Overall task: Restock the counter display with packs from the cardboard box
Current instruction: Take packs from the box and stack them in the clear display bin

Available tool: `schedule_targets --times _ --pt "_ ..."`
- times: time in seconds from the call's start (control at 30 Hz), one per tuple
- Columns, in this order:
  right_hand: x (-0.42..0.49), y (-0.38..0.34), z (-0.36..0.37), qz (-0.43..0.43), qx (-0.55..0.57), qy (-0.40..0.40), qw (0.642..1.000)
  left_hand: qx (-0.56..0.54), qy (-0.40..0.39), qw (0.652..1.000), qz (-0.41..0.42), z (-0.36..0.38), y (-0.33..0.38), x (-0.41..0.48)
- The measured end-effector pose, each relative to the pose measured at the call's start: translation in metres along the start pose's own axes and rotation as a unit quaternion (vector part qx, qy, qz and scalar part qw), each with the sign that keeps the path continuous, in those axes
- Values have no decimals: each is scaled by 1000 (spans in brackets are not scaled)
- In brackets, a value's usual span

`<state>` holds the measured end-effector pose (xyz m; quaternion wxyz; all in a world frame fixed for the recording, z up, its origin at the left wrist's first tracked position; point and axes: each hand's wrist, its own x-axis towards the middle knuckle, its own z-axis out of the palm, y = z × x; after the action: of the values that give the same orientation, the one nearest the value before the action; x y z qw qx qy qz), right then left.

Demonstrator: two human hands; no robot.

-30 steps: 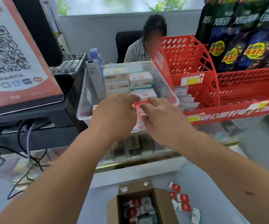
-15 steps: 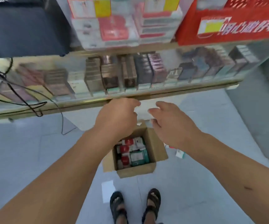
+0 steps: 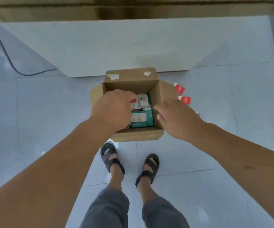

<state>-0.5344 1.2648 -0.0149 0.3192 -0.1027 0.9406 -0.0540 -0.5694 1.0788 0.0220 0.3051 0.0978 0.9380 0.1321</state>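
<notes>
An open cardboard box [image 3: 137,137] stands on the floor in front of my feet. Inside lie several packs, among them a green-and-white pack [image 3: 141,119] and a white pack [image 3: 143,99]. My left hand [image 3: 113,109] reaches down over the left half of the box, its fingers loosely curled by a red pack [image 3: 133,101]; I see nothing gripped in it. My right hand [image 3: 177,119] hovers over the box's right wall with relaxed fingers and holds nothing. The counter display is out of view.
Two red packs [image 3: 179,89] [image 3: 186,100] lie loose on the grey tiles right of the box. The counter's white base panel [image 3: 100,46] rises just behind the box. A black cable [image 3: 6,53] trails at far left. My sandalled feet [image 3: 110,155] stand close to the box.
My view has swung from the counter display down to the floor. Both empty hands have dropped from the display tray to the box, the left one now over the packs.
</notes>
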Motion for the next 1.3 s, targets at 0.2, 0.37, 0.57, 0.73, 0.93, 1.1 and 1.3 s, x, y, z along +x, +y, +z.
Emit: schedule_targets --times 0.2,0.37,0.57,0.73,0.93,1.1,1.3 --pt "80 3 83 30 7 -46 998 -68 -61 996 -25 77 -53 46" --pt "163 10 159 62 -17 -104 992 -79 -90 992 -32 145 -77 89" --pt "281 22 247 101 -52 -116 987 -102 -139 983 -61 215 -88 153" --pt "352 47 308 144 -80 -22 986 -111 -198 969 -103 242 -94 210" --pt "351 52 314 135 -70 32 988 -115 -143 978 -100 243 -93 217" --pt "280 20 246 87 30 17 996 -134 -51 987 -75 209 -87 181" --pt "152 -12 125 52 160 151 974 -117 5 990 -83 110 -64 125"
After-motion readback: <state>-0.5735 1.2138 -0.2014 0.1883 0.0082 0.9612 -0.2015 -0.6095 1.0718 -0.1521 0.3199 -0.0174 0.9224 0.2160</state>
